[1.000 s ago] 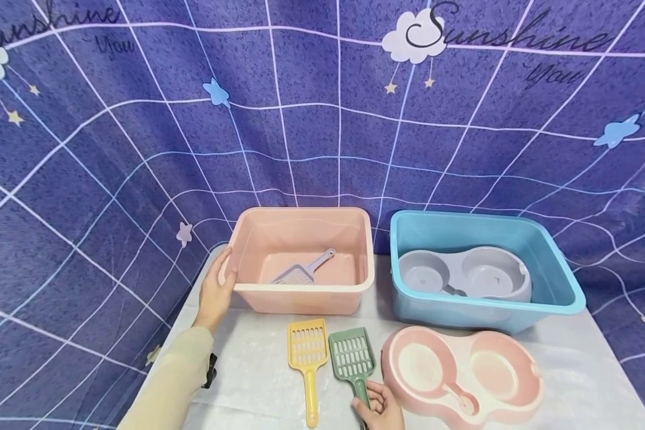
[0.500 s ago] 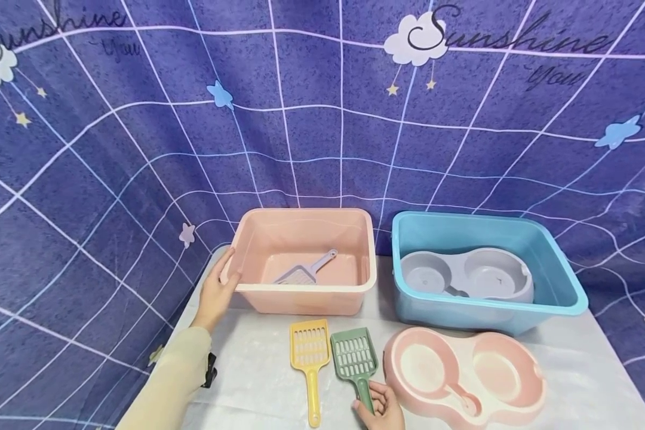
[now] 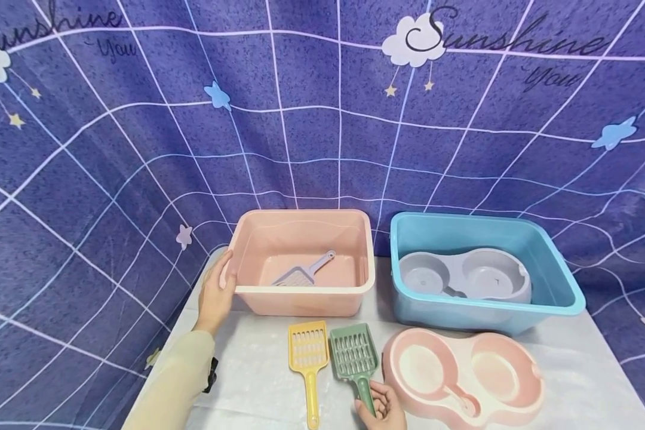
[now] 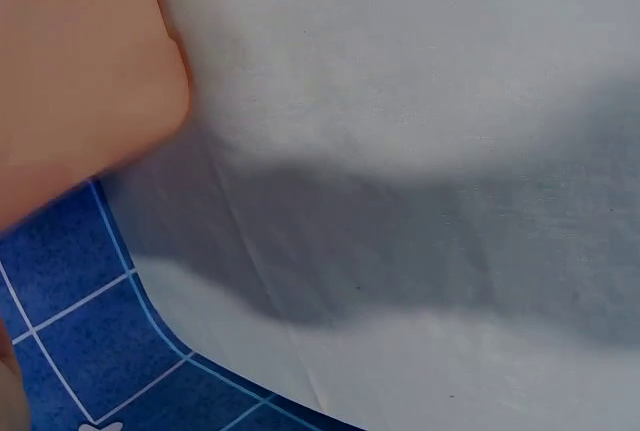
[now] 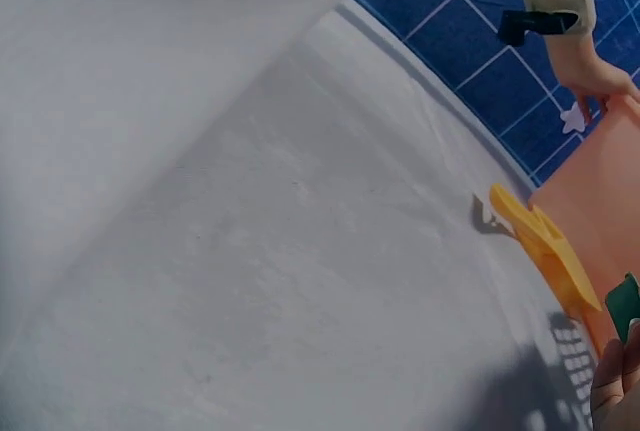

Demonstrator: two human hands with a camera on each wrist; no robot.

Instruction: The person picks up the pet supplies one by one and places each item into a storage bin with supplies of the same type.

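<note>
Green plastic scoop (image 3: 359, 377) lies in front of the pink box (image 3: 303, 303), between the yellow scoop (image 3: 309, 366) and the pink double bowl (image 3: 464, 361). Right hand (image 3: 384, 408) is clamped on its handle, thumb on one side, fingers on the other. Left hand (image 3: 214, 300) touches the pink box at its left front corner, thumb and finger apart, rim showing between; how hard it presses, cannot tell.

Step in hand, by judgement: picking the green scoop up off the table (image 3: 252, 370). Next move calls for a firm grip and a steady lift, the pan kept from knocking the yellow scoop or the bowl just beside it.

Against half a second ago: the green pan's far edge sits nearly level with the yellow one's, where it sat clearly nearer the person; its slots look narrower, which suggests a tilt. Left hand unchanged on the box.
</note>
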